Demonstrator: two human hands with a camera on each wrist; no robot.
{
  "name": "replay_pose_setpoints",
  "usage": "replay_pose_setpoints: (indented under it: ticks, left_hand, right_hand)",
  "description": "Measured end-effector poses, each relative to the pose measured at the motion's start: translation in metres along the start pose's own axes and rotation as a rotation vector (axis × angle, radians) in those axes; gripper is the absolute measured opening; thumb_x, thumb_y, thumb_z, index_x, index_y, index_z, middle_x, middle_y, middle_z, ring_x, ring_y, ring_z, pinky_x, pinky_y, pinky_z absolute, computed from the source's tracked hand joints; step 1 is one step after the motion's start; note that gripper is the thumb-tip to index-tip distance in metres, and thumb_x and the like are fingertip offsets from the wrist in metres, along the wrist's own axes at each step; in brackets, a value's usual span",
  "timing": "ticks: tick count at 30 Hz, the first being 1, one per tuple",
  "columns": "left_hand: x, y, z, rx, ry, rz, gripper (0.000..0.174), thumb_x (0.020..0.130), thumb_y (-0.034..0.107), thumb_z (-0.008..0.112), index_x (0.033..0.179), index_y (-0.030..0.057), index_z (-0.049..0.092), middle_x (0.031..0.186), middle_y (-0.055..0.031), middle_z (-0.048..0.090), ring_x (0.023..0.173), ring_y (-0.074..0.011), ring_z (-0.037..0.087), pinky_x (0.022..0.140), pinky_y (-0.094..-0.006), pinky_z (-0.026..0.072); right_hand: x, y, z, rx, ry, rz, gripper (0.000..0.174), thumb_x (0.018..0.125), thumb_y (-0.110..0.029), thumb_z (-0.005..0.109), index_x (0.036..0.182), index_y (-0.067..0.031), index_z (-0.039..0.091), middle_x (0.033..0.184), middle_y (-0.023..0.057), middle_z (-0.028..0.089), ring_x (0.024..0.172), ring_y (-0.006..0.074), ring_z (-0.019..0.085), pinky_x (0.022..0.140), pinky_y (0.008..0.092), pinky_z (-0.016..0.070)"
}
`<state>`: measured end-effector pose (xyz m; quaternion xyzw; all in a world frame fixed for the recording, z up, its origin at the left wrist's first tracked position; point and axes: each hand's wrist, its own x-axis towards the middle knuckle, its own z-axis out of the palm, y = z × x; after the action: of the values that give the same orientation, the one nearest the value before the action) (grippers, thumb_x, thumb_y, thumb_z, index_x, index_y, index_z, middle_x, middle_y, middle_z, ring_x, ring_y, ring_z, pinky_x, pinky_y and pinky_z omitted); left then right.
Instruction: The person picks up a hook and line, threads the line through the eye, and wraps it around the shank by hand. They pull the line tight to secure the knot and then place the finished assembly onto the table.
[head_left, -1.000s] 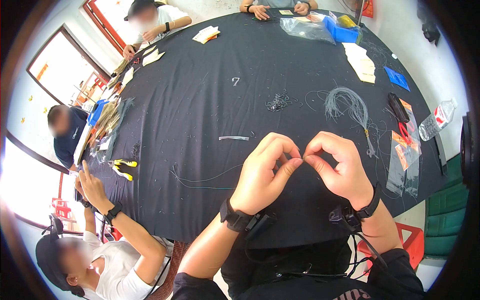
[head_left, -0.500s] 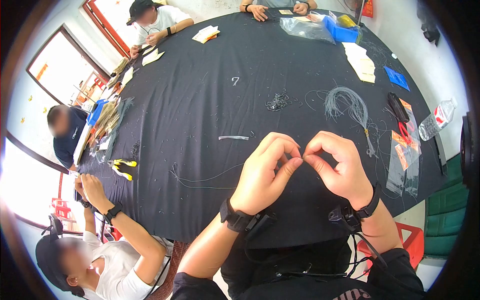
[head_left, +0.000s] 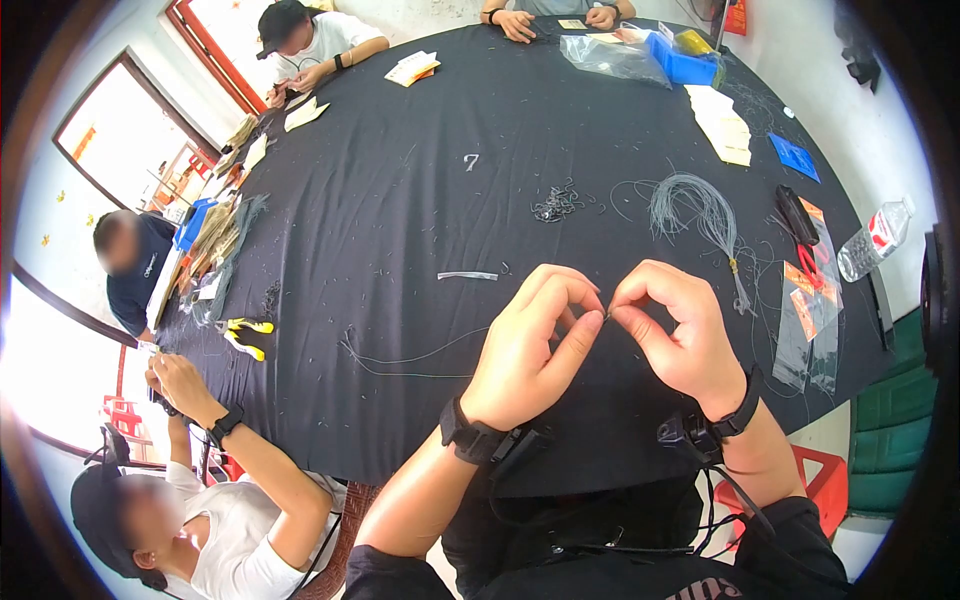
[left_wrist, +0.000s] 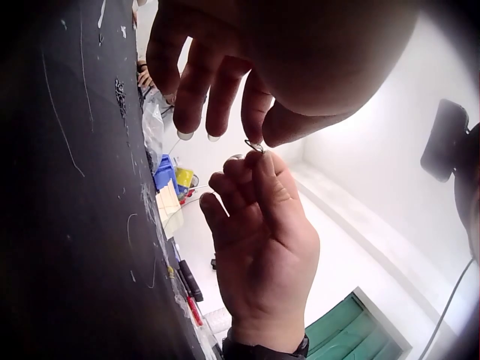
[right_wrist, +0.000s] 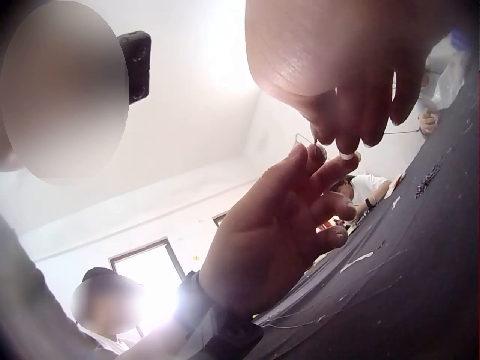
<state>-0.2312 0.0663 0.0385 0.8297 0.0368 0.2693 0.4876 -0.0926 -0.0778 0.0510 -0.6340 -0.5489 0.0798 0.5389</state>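
Both hands meet at the fingertips above the near part of the black-covered table. My left hand (head_left: 530, 345) pinches a tiny bent wire hook (right_wrist: 302, 139) between thumb and forefinger, its bend showing over the fingertips in the right wrist view. Against it, my right hand (head_left: 680, 330) has thumb and forefinger pinched on a thin line, mostly hidden by the fingers. The other fingers of both hands are loosely bent. A pale thread (head_left: 420, 359) runs over the cloth to the left from under my left hand.
Beyond the hands lie a clear tube piece (head_left: 467, 276), a pile of dark hooks (head_left: 560, 204) and a coil of grey line (head_left: 690, 210). Red scissors (head_left: 812, 265) and a water bottle (head_left: 876, 240) are right; yellow pliers (head_left: 245, 335) are left. Several people sit around.
My hands are almost still; the right one has shifted very slightly at the fingertips. The person at lower left has lowered a raised hand and brought the hands together.
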Motion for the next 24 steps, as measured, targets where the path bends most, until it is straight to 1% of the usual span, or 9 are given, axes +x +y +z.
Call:
replay_pose_setpoints:
  ticks: [7,10,13,19,24]
  left_hand:
    - [-0.0001,0.0023,-0.0001,0.024,0.000,-0.016,0.016,0.089,0.006,0.071,0.101,0.0049,0.061,0.115,-0.0072,0.062,0.083,-0.0110,0.062,0.067,-0.0252,0.0481]
    - [0.0004,0.0017,0.0008,0.016,0.012,-0.005,0.016,0.088,0.005,0.073,0.099,0.0051,0.061,0.115,-0.0071,0.062,0.083,-0.0110,0.062,0.067,-0.0251,0.0482]
    - [0.0003,0.0004,0.0012,0.023,0.008,0.011,0.014,0.089,0.004,0.072,0.098,0.0051,0.061,0.115,-0.0070,0.062,0.084,-0.0115,0.062,0.068,-0.0252,0.0484]
    - [-0.0004,-0.0014,0.0014,0.041,0.004,0.008,0.011,0.090,-0.001,0.068,0.095,0.0036,0.060,0.114,-0.0079,0.062,0.086,-0.0139,0.060,0.071,-0.0268,0.0486]
    - [-0.0002,-0.0018,0.0048,0.046,-0.004,0.037,0.011,0.088,-0.006,0.064,0.092,0.0011,0.057,0.110,-0.0098,0.061,0.084,-0.0174,0.058,0.074,-0.0294,0.0490]
  right_hand:
    - [0.0001,-0.0007,0.0008,-0.001,0.004,-0.020,0.010,0.083,0.008,0.066,0.086,-0.0004,0.062,0.079,0.0088,0.062,0.071,0.0199,0.061,0.065,0.0291,0.0463]
    - [0.0000,-0.0007,0.0009,-0.004,0.002,-0.022,0.010,0.083,0.008,0.067,0.086,-0.0002,0.062,0.079,0.0091,0.062,0.072,0.0202,0.061,0.065,0.0295,0.0465]
    - [0.0000,-0.0006,0.0009,-0.010,-0.002,-0.027,0.010,0.083,0.008,0.067,0.086,-0.0001,0.062,0.079,0.0093,0.062,0.072,0.0207,0.061,0.066,0.0300,0.0467]
    - [-0.0002,0.0000,0.0015,-0.003,-0.028,-0.039,0.011,0.082,0.009,0.067,0.087,-0.0001,0.062,0.079,0.0096,0.062,0.071,0.0225,0.060,0.066,0.0308,0.0466]
    - [-0.0015,0.0004,0.0045,0.013,-0.045,-0.054,0.013,0.080,0.010,0.067,0.087,-0.0001,0.062,0.078,0.0099,0.061,0.069,0.0236,0.059,0.065,0.0313,0.0462]
